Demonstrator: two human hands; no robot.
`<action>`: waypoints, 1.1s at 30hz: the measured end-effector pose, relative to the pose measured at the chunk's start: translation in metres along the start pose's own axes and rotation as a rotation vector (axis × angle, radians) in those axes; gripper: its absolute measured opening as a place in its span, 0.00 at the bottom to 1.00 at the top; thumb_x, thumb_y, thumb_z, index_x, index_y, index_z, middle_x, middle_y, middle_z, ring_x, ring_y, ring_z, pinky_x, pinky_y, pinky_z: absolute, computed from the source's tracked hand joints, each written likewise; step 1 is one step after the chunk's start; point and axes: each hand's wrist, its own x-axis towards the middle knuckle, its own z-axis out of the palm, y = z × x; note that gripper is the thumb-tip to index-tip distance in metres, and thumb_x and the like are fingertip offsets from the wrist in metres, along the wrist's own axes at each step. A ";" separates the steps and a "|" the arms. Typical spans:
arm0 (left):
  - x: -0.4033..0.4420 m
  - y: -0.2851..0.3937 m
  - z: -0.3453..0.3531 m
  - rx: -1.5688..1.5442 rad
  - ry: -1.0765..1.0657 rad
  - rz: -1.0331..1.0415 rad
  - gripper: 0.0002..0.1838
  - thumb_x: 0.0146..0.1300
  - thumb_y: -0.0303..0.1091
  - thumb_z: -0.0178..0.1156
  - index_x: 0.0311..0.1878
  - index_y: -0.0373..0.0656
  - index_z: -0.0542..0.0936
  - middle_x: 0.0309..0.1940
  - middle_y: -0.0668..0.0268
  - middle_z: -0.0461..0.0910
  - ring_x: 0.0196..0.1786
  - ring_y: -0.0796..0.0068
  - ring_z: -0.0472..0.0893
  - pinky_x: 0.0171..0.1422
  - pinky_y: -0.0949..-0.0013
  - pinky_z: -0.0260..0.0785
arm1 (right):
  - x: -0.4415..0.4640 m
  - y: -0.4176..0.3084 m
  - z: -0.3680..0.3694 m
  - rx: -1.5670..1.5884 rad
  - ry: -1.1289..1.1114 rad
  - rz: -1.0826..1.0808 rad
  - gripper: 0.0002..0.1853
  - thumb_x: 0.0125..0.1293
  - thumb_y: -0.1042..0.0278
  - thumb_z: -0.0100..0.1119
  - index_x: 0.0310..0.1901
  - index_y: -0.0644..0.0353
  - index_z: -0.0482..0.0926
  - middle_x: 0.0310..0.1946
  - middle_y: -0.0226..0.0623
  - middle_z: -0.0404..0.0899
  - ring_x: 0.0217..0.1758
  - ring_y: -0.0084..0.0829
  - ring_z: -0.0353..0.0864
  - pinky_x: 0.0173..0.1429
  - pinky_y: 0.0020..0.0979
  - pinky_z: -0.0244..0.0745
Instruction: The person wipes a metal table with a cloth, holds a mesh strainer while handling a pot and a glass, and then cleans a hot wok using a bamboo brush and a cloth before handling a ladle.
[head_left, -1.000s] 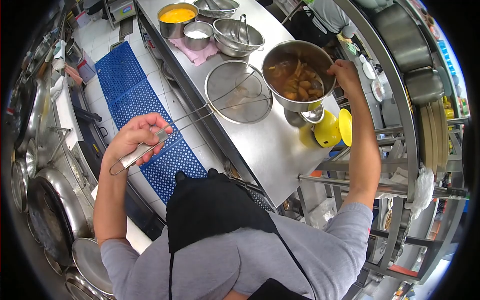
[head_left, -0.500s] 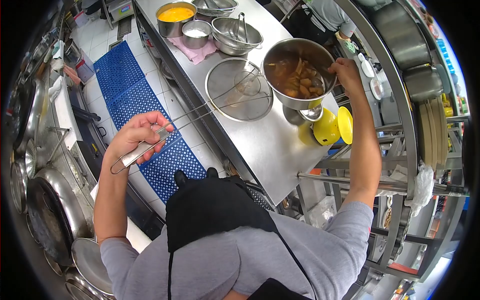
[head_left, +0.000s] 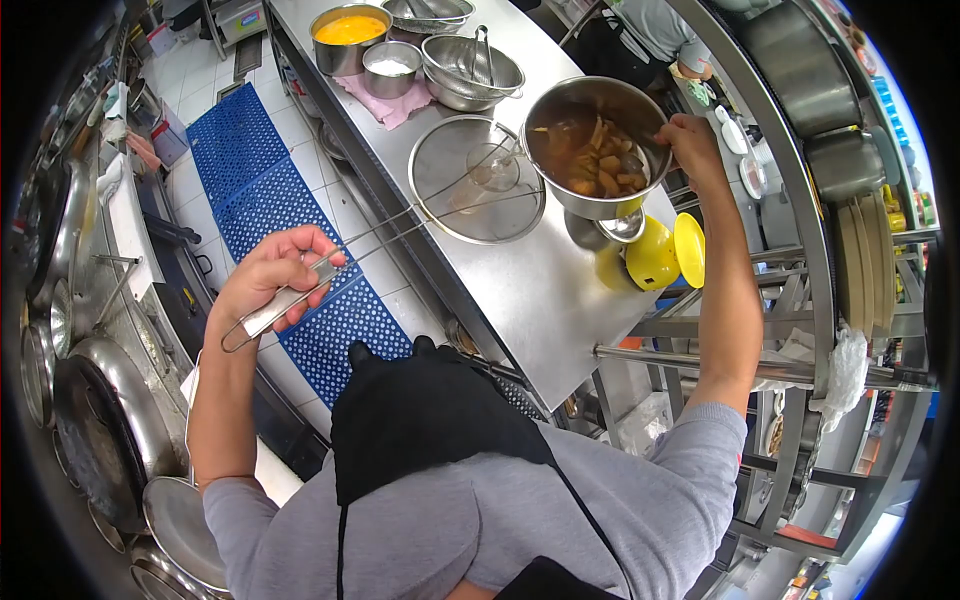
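My left hand [head_left: 285, 282] is closed around the flat metal handle of a wire strainer [head_left: 440, 200]. Its round mesh reaches over the steel counter. My right hand [head_left: 692, 148] grips the right rim of a steel pot [head_left: 590, 207]. Brown liquid with chunky pieces [head_left: 605, 165] fills part of the pot, and a metal spoon-like end shows among them. The pot's left side is close to the strainer's far edge; whether they touch I cannot tell. Right below the pot sit a small shiny metal bowl [head_left: 624, 229] and a yellow device [head_left: 652, 255] with a round top.
Along the steel counter [head_left: 540, 320] stand a pot of orange-yellow liquid [head_left: 350, 30], a small pot [head_left: 391, 68] on a pink cloth [head_left: 395, 103], and a colander [head_left: 470, 75] with tongs. Metal shelving [head_left: 810, 340] rises at right. Woks [head_left: 100, 430] line the left. Another person [head_left: 660, 35] stands across.
Almost nothing differs. The strainer and pot stay in my hands with only a very slight shift of the view.
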 end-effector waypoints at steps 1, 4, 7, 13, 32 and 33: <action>0.000 0.000 0.000 -0.001 0.001 0.000 0.17 0.57 0.20 0.55 0.51 0.29 0.75 0.23 0.56 0.80 0.14 0.78 0.78 0.11 0.79 0.66 | 0.001 0.000 0.000 0.002 -0.004 -0.002 0.06 0.58 0.71 0.58 0.27 0.62 0.77 0.22 0.34 0.79 0.21 0.28 0.81 0.26 0.32 0.81; -0.001 -0.001 0.000 -0.003 0.003 0.004 0.16 0.57 0.20 0.55 0.51 0.29 0.75 0.23 0.56 0.80 0.14 0.78 0.78 0.11 0.79 0.67 | 0.002 0.001 -0.001 0.003 -0.012 -0.008 0.06 0.58 0.70 0.58 0.27 0.62 0.77 0.22 0.34 0.79 0.21 0.28 0.81 0.26 0.31 0.81; -0.001 -0.003 -0.001 -0.005 0.000 0.014 0.16 0.57 0.20 0.55 0.51 0.29 0.74 0.23 0.56 0.80 0.14 0.77 0.78 0.11 0.79 0.67 | 0.002 0.001 0.000 -0.004 -0.004 -0.012 0.06 0.58 0.70 0.58 0.27 0.62 0.78 0.22 0.34 0.79 0.21 0.28 0.81 0.26 0.31 0.81; -0.003 -0.004 0.003 -0.028 0.010 0.023 0.16 0.58 0.21 0.57 0.50 0.28 0.74 0.22 0.55 0.80 0.12 0.78 0.77 0.10 0.79 0.65 | -0.003 -0.004 0.000 -0.009 0.007 -0.013 0.06 0.57 0.69 0.58 0.27 0.62 0.78 0.22 0.34 0.79 0.20 0.27 0.80 0.26 0.31 0.80; -0.004 -0.008 0.004 -0.066 0.017 0.056 0.15 0.59 0.21 0.59 0.49 0.27 0.74 0.23 0.52 0.80 0.10 0.79 0.74 0.09 0.81 0.63 | -0.005 -0.002 0.000 -0.013 0.009 -0.018 0.06 0.58 0.69 0.58 0.27 0.61 0.78 0.23 0.34 0.79 0.21 0.27 0.80 0.27 0.31 0.80; -0.004 -0.008 0.004 -0.067 0.020 0.056 0.15 0.59 0.21 0.59 0.49 0.27 0.74 0.23 0.52 0.80 0.10 0.79 0.74 0.09 0.81 0.63 | -0.006 -0.003 0.000 -0.014 0.012 -0.022 0.06 0.58 0.69 0.58 0.27 0.61 0.78 0.23 0.34 0.79 0.21 0.27 0.80 0.27 0.31 0.80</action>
